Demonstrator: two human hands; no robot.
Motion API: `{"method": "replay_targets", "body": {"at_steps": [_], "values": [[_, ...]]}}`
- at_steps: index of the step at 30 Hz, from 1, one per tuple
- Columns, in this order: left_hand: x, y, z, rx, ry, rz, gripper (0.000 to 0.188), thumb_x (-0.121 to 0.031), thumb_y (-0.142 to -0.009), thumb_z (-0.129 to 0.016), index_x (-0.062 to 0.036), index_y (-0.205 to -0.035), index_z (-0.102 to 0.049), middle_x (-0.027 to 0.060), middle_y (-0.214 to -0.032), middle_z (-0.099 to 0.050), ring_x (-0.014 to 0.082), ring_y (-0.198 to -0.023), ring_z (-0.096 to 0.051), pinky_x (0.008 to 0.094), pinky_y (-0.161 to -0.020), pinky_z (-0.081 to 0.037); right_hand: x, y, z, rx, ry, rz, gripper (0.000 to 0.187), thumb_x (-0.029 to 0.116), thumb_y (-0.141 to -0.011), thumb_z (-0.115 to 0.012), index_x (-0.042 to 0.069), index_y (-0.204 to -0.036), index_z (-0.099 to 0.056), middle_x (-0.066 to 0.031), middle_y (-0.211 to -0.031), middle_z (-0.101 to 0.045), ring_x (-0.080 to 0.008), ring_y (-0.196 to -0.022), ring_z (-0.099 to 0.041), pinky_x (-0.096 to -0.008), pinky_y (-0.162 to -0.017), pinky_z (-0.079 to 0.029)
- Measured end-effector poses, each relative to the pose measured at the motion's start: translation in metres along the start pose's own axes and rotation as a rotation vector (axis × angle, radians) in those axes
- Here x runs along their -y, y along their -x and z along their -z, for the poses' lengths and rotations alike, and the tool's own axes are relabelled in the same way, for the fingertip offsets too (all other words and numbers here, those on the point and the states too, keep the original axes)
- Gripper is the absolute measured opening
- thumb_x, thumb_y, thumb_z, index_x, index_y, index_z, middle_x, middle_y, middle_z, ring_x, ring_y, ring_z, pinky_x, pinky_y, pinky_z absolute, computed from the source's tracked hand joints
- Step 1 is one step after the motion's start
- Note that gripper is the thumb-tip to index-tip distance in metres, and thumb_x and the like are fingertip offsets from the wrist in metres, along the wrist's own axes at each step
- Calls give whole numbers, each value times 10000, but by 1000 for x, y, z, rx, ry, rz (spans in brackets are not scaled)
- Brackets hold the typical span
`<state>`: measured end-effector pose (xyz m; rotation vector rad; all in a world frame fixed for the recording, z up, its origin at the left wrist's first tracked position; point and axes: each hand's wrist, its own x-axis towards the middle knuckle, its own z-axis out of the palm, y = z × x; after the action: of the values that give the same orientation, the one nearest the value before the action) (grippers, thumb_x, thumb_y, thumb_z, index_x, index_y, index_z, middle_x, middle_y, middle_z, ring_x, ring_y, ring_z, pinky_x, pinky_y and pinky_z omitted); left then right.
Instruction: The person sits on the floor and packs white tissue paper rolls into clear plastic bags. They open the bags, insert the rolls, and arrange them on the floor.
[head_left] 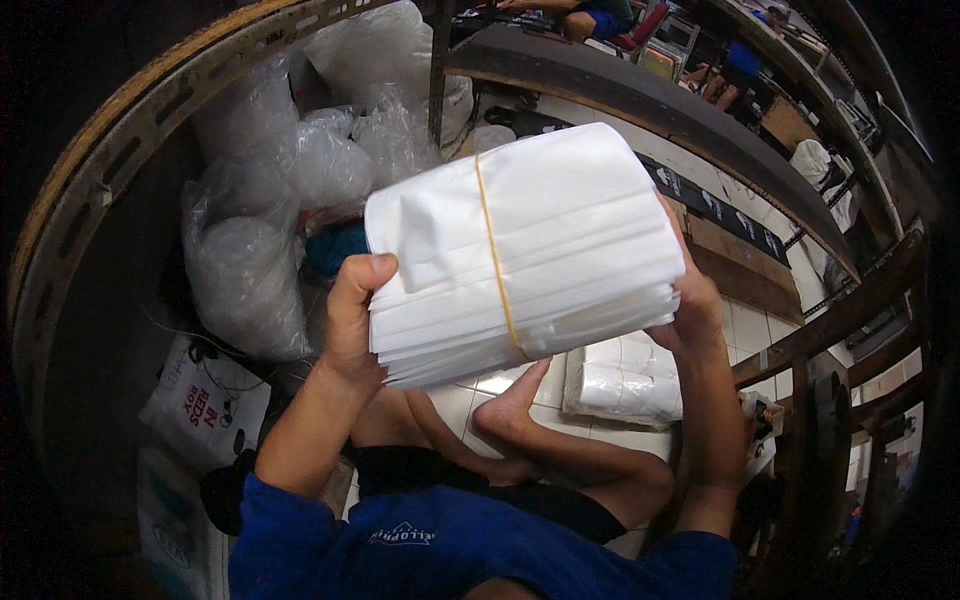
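A thick bundle of white folded sheets (560, 230), bound round its middle by a yellow rubber band (495, 260), is held up in front of me. My left hand (350, 315) grips its left end, thumb on top. On the other end, my right hand (690, 305) clasps the edge from behind. Below the bundle I see my crossed bare legs (520, 440) on a white tiled floor.
Another stack of white folded sheets (625, 385) lies on the tiles by my foot. Clear plastic bags (270, 200) pile up at the left beside a slotted metal rack (120, 130). A dark bench edge (640, 100) runs behind; other people sit far back.
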<state>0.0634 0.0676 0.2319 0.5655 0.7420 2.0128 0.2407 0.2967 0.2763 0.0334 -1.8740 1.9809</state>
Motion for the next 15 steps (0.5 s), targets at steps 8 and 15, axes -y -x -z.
{"method": "replay_targets", "body": {"at_steps": [8,15], "values": [[-24,-24,-24,93,-787,-315,808,-323,-812,-539,33,-1428,-156,223,-1309,-375,281,-1205,-415,365,-1030,-320,-6,-21,-13,-154,105,-302,1031,664,-750,-633,-38,-1410,-267,-268,-1321,-432,-397,-1184,-490,-422,-995,-425],[-39,-58,-39,186,-810,-322,704,-347,-861,-542,14,-1396,-260,162,-1229,-470,223,-1121,-457,294,-992,-346,-27,-33,-6,-323,-59,-143,782,515,-810,-654,-66,-1290,-443,-243,-1157,-570,-295,-1065,-600,-359,-901,-495]]}}
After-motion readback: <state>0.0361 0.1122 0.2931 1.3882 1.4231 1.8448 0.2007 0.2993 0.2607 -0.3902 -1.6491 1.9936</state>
